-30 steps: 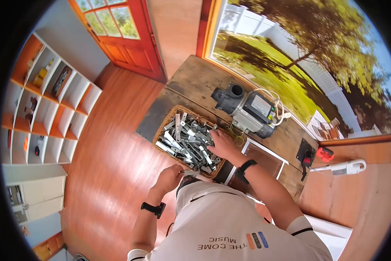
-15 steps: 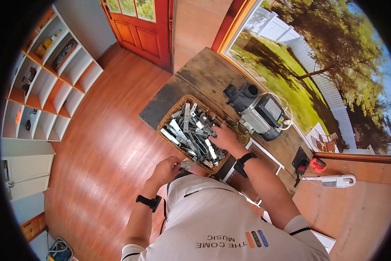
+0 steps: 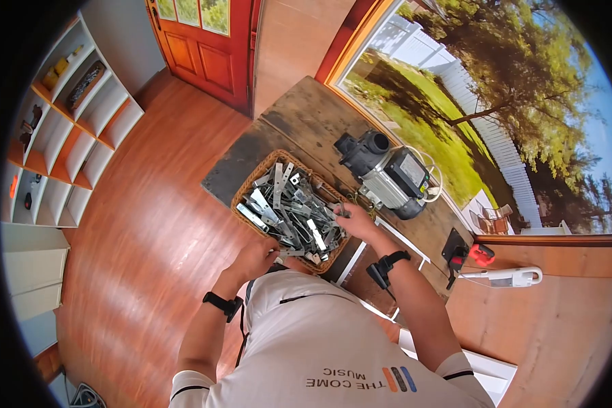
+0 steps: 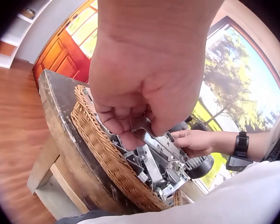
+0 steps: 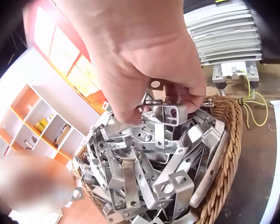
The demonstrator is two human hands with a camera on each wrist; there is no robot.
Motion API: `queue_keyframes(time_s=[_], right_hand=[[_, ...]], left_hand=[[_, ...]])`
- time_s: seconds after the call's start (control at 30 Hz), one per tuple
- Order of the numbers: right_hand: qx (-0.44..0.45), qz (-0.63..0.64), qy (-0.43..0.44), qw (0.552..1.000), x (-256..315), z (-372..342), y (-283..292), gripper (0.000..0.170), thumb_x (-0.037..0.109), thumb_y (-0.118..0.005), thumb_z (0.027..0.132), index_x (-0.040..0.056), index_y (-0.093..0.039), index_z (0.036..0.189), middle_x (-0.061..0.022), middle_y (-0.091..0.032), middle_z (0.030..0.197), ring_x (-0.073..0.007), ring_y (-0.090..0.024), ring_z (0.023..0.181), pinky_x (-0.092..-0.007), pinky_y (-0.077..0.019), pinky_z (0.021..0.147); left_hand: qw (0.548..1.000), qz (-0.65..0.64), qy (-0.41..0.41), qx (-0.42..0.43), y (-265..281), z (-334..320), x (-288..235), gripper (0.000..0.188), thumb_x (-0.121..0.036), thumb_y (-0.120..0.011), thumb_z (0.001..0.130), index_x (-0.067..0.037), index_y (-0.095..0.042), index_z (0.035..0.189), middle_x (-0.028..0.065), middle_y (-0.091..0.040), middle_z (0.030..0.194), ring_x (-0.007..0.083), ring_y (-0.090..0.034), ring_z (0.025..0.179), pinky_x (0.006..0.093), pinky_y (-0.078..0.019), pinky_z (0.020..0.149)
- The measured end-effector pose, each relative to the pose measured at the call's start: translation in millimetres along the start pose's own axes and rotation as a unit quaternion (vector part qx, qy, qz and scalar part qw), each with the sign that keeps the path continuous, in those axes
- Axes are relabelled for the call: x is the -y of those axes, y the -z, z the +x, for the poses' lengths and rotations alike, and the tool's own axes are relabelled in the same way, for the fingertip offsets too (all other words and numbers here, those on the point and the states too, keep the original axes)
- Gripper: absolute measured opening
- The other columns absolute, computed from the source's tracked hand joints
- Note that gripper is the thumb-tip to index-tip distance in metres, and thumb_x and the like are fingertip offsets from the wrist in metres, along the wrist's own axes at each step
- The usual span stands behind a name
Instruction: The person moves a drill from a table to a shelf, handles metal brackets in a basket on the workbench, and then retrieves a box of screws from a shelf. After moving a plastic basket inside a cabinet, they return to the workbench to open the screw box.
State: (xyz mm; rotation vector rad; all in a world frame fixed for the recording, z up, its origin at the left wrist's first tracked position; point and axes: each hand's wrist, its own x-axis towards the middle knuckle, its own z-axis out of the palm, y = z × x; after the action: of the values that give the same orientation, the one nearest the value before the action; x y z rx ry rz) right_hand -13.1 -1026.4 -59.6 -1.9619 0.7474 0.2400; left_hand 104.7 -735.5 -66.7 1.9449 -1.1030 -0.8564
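A wicker basket (image 3: 246,185) full of bent metal brackets (image 3: 278,192) with holes stands at the table's near edge. At its near side the left hand (image 3: 255,257) pinches a metal bracket; in the left wrist view that hand (image 4: 147,88) has thumb and fingers curled round a shiny strip (image 4: 151,139). Over the basket's right side, the right hand (image 3: 355,221) holds a small bracket. The right wrist view shows the right hand (image 5: 144,70) above the pile, its thumb and fingers around a bent bracket (image 5: 170,115).
A pump with a motor (image 3: 387,173) and cable stands behind the basket. A white-edged frame (image 3: 406,238) lies to the right on the wooden table (image 3: 289,112). A white stick-shaped device (image 3: 513,277) and a red tool (image 3: 483,254) are farther right. Shelves stand left.
The right hand has drawn back slightly from the pile with a bracket in its fingers. The left hand still holds its bracket, now nearer the basket's rim. The head view has shifted.
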Motion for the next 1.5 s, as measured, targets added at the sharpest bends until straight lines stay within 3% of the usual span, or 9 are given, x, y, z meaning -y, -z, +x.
queue_keyframes(time_s=[0.13, 0.33, 0.47, 0.53, 0.7, 1.1, 1.4, 1.43, 1.5], right_hand=[[-0.01, 0.103, -0.072, 0.992, 4, -15, 8, 0.018, 0.014, -0.062, 0.078, 0.0058, -0.061, 0.094, -0.0006, -0.059, 0.086, -0.0114, -0.053, 0.075, -0.0276, -0.044, 0.068], [-0.063, 0.18, -0.013, 0.982, 18, -35, 20, 0.016, 0.008, -0.06, 0.08, 0.0059, -0.06, 0.096, 0.001, -0.057, 0.085, -0.0066, -0.049, 0.072, -0.023, -0.0411, 0.064], [-0.081, 0.243, -0.051, 0.965, 21, -50, 30, 0.018, 0.004, -0.059, 0.081, 0.0074, -0.059, 0.099, 0.0009, -0.057, 0.084, -0.0068, -0.051, 0.074, -0.0228, -0.042, 0.063], [-0.111, 0.385, -0.067, 0.914, 24, -57, 34, 0.022, 0.003, -0.053, 0.085, 0.0074, -0.056, 0.106, -0.0016, -0.058, 0.092, -0.0112, -0.056, 0.076, -0.0256, -0.0446, 0.062], [-0.032, 0.485, -0.041, 0.873, 23, -66, 43, 0.028, 0.002, -0.05, 0.085, 0.0068, -0.054, 0.111, -0.006, -0.058, 0.101, -0.0149, -0.057, 0.087, -0.0291, -0.0481, 0.072], [0.05, 0.432, -0.021, 0.9, 80, -33, 22, 0.027, 0.003, -0.052, 0.086, 0.0086, -0.052, 0.112, -0.002, -0.054, 0.094, -0.0127, -0.055, 0.078, -0.0262, -0.0462, 0.066], [0.039, 0.185, 0.003, 0.982, 115, -29, -5, 0.02, 0.002, -0.054, 0.084, 0.0058, -0.057, 0.104, -0.0013, -0.056, 0.091, -0.0081, -0.053, 0.065, -0.0213, -0.0417, 0.055], [0.011, 0.086, 0.078, 0.993, 110, -21, -11, 0.019, 0.005, -0.052, 0.084, 0.0029, -0.057, 0.103, -0.0027, -0.056, 0.09, -0.0108, -0.057, 0.076, -0.0237, -0.0448, 0.061], [0.019, 0.114, 0.046, 0.992, 98, -14, -13, 0.018, 0.005, -0.051, 0.085, 0.002, -0.058, 0.1, -0.0042, -0.057, 0.093, -0.0121, -0.056, 0.08, -0.0245, -0.0453, 0.065]], left_hand=[[0.999, 0.008, -0.029, 0.02, 0, 6, 5, 0.011, -0.011, -0.055, 0.08, -0.003, -0.057, 0.088, 0.0146, -0.059, 0.083, 0.0311, -0.057, 0.078, 0.0368, -0.0462, 0.067], [0.999, -0.009, -0.032, 0.018, 11, 13, 1, 0.01, -0.007, -0.055, 0.079, -0.002, -0.059, 0.086, 0.0157, -0.061, 0.083, 0.033, -0.058, 0.078, 0.039, -0.046, 0.068], [0.999, -0.031, -0.018, 0.012, 15, 11, 4, 0.01, -0.008, -0.055, 0.079, -0.002, -0.059, 0.086, 0.0157, -0.061, 0.084, 0.0322, -0.058, 0.079, 0.0383, -0.0464, 0.068], [0.999, -0.028, -0.024, 0.009, 15, 10, 8, 0.01, -0.008, -0.055, 0.079, -0.002, -0.059, 0.087, 0.0156, -0.061, 0.084, 0.0318, -0.058, 0.079, 0.0379, -0.0465, 0.068], [0.999, -0.045, -0.022, 0.009, 14, 8, 13, 0.01, -0.007, -0.055, 0.08, -0.002, -0.058, 0.087, 0.0156, -0.061, 0.083, 0.0318, -0.058, 0.078, 0.0379, -0.0464, 0.067], [0.998, -0.046, -0.03, 0.007, 15, 6, 10, 0.009, -0.008, -0.057, 0.081, -0.001, -0.058, 0.088, 0.0168, -0.06, 0.083, 0.0317, -0.058, 0.077, 0.0376, -0.0462, 0.067], [0.995, -0.094, -0.016, -0.021, 12, -4, 16, 0.011, -0.008, -0.058, 0.081, -0.001, -0.059, 0.089, 0.0168, -0.061, 0.083, 0.0299, -0.059, 0.078, 0.0366, -0.0468, 0.069], [0.995, -0.095, -0.008, -0.02, 12, -4, 15, 0.011, -0.008, -0.058, 0.081, -0.001, -0.059, 0.089, 0.0166, -0.061, 0.082, 0.0296, -0.059, 0.077, 0.0365, -0.0468, 0.069], [0.995, -0.095, -0.009, -0.02, 12, -4, 18, 0.012, -0.008, -0.058, 0.081, -0.001, -0.059, 0.09, 0.0165, -0.061, 0.082, 0.0295, -0.059, 0.077, 0.0364, -0.0468, 0.068]])
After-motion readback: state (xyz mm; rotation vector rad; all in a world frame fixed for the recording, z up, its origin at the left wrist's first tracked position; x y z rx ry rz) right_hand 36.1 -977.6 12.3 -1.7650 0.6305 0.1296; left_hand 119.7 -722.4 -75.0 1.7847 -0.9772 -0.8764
